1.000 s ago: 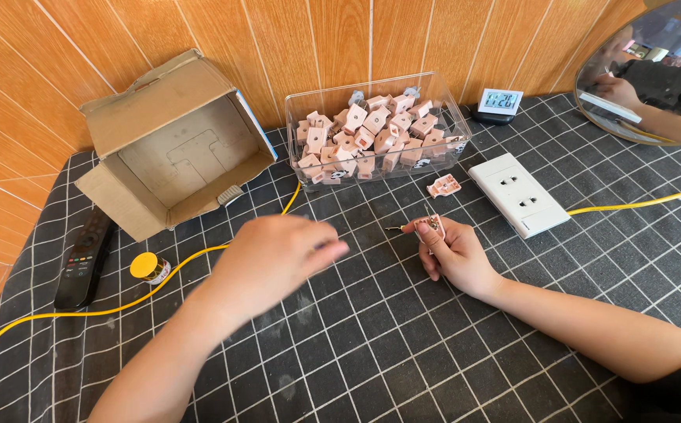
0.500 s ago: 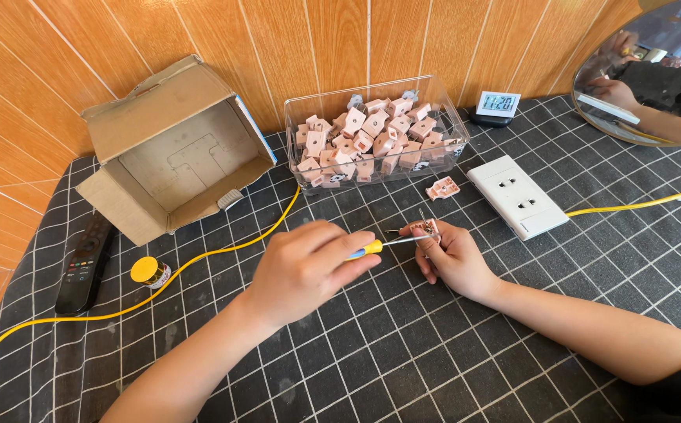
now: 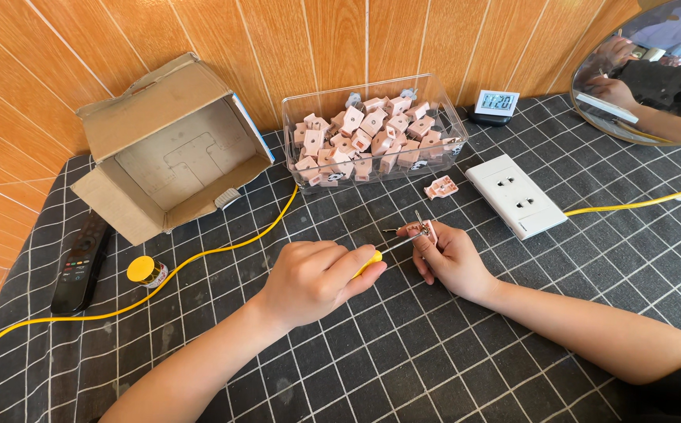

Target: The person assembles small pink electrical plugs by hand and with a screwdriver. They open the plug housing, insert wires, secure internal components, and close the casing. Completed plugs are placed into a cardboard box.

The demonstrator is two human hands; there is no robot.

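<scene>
From the head camera, the left hand (image 3: pixel 313 278) was clenched around a yellow-handled screwdriver (image 3: pixel 373 257), most of the handle buried in the fist so that only its yellow end and the thin shaft showed. The shaft ran across to the right hand (image 3: pixel 450 258), whose grip was pinched on a small pink part (image 3: pixel 428 230) with metal prongs; the fingers covered much of that part, and where the tip met it was too small to make out. Beyond the two grips stood a clear plastic bin (image 3: pixel 450 129) heaped with pink parts (image 3: pixel 364 141) of the same kind, and one loose pink piece (image 3: pixel 440 187) lay on the worktop (image 3: pixel 434 368) between the bin and the right hand. Just outward of that hand lay a white socket plate (image 3: pixel 516 196) with a yellow cable (image 3: pixel 638 204) running off the frame edge. Past the left grip, an open cardboard box (image 3: pixel 164 149) lay on its side with its inside bare. Farther out from that hand sat a small yellow-capped jar (image 3: pixel 146 271), a black remote (image 3: pixel 80 265), and a second yellow cable (image 3: pixel 223 249). A small digital clock (image 3: pixel 496 103) stood behind the bin, and a round mirror (image 3: pixel 653 66) was cut off at the corner.
</scene>
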